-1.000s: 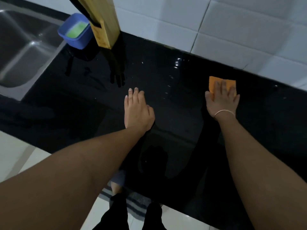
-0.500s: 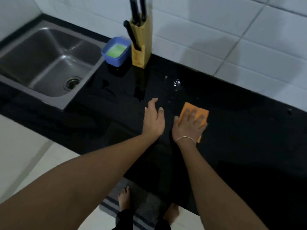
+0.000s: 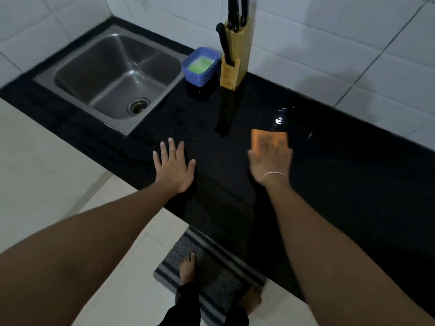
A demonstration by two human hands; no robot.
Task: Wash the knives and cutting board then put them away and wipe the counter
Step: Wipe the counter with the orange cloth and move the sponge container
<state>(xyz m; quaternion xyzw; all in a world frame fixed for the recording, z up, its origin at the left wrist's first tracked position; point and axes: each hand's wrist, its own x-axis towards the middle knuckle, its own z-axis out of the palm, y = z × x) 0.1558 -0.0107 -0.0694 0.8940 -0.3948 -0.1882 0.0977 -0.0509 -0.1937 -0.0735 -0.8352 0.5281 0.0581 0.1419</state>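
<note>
My right hand (image 3: pixel 270 162) presses flat on an orange cloth (image 3: pixel 268 137) lying on the glossy black counter (image 3: pixel 341 165); the hand is motion-blurred. My left hand (image 3: pixel 174 167) rests flat near the counter's front edge, fingers spread, holding nothing. A wooden knife block (image 3: pixel 233 62) stands at the back against the tiled wall, with several black-handled knives (image 3: pixel 224 43) in its slots. No cutting board is in view.
A steel sink (image 3: pixel 117 74) is set into the counter at the left. A blue tub (image 3: pixel 200 67) holding a green sponge sits between sink and knife block. Wet glints (image 3: pixel 280 116) lie behind the cloth. A striped floor mat (image 3: pixel 211 262) is under my feet.
The view has pulled back and swung left, bringing the sink into sight. My right hand slid the cloth left toward my left hand, then back out to the right and away from me.
</note>
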